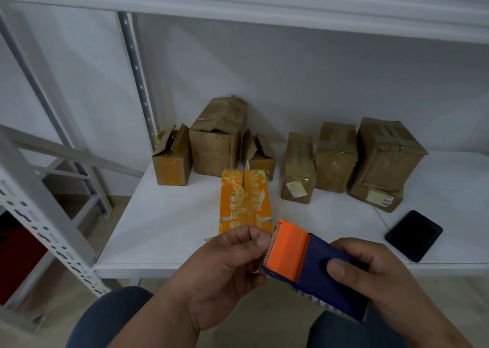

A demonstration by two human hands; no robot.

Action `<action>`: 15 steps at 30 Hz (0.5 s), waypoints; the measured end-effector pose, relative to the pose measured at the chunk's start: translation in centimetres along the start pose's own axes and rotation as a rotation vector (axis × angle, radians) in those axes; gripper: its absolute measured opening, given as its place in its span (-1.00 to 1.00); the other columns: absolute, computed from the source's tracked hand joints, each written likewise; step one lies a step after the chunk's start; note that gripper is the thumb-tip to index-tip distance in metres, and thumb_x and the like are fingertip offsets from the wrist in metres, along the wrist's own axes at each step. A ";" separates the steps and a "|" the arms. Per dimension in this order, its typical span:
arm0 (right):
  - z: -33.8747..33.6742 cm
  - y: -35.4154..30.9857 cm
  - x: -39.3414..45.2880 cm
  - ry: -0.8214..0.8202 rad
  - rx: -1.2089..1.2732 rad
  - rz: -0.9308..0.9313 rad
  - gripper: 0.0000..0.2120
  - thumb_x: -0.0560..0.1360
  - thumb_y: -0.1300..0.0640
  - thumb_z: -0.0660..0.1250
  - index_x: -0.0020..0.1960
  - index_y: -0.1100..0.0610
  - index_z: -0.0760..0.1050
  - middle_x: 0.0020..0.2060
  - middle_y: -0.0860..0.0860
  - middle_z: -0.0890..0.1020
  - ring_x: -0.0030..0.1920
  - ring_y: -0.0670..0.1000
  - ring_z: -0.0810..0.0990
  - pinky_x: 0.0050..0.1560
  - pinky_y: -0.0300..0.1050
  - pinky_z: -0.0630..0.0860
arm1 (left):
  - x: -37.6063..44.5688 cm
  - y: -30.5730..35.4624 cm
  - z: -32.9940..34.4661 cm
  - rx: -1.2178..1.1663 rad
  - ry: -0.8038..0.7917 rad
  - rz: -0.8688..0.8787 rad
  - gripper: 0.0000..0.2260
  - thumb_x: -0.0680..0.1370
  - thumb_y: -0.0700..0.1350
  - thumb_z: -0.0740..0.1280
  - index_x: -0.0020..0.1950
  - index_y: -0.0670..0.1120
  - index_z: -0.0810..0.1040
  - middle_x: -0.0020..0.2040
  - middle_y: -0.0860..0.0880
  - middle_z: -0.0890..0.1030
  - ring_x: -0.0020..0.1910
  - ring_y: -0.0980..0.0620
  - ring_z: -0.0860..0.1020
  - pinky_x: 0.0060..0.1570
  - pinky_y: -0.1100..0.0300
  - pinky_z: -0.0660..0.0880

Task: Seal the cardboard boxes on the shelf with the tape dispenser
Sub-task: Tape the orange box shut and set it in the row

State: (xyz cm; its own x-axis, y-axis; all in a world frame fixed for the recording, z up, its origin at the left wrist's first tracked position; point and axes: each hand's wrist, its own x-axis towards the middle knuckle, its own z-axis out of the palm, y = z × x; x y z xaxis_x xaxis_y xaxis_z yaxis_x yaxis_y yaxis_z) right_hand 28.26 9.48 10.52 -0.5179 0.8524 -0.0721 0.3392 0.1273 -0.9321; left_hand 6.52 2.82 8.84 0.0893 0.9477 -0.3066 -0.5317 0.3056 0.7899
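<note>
A blue tape dispenser (315,271) with an orange front flap is held low in front of the white shelf (164,231). My right hand (375,273) grips its blue body, thumb on top. My left hand (227,263) pinches at the toothed edge by the orange flap; any tape there is too faint to see. Just beyond, an orange printed box (244,202) lies on the shelf with a slit along its top seam. Behind it stand several brown cardboard boxes: two small ones with open flaps (172,159) (258,153), a taller one (217,141), and three taped ones at the right (299,167) (336,157) (383,159).
A black phone (414,235) lies on the shelf at the right front. A grey perforated upright (45,231) and a diagonal brace stand at the left. Another shelf board runs overhead. My blue-trousered knees sit below the shelf edge.
</note>
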 end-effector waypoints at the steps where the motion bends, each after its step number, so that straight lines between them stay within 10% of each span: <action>1: 0.1 -0.1 0.0 -0.004 -0.001 0.003 -0.35 0.09 -0.52 0.40 -0.18 0.02 0.64 -0.30 0.12 0.67 -0.33 0.05 0.62 -0.28 -0.12 0.46 | 0.0 0.0 0.0 -0.006 0.005 -0.001 -0.95 0.37 -0.12 0.43 -0.27 -0.07 0.61 -0.26 -0.08 0.56 -0.28 0.03 0.47 -0.26 0.20 0.41; 15: -0.2 -1.2 0.1 -0.040 -0.168 0.005 -0.38 0.07 -0.57 0.34 -0.22 -0.07 0.63 -0.31 0.08 0.67 -0.36 -0.01 0.61 -0.36 -0.28 0.44 | 0.0 -0.1 -1.9 -0.022 0.053 -0.078 -0.68 0.46 0.07 0.26 -0.25 -0.11 0.69 -0.20 -0.12 0.61 -0.21 -0.05 0.53 -0.13 0.05 0.47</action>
State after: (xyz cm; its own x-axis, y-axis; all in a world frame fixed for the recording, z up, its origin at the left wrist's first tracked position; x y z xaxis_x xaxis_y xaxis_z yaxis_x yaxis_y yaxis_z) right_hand 27.96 9.53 11.72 -0.5458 0.8327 -0.0937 0.4668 0.2092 -0.8592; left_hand 5.00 2.65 7.76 0.0866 0.9147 -0.3947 -0.5437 0.3754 0.7506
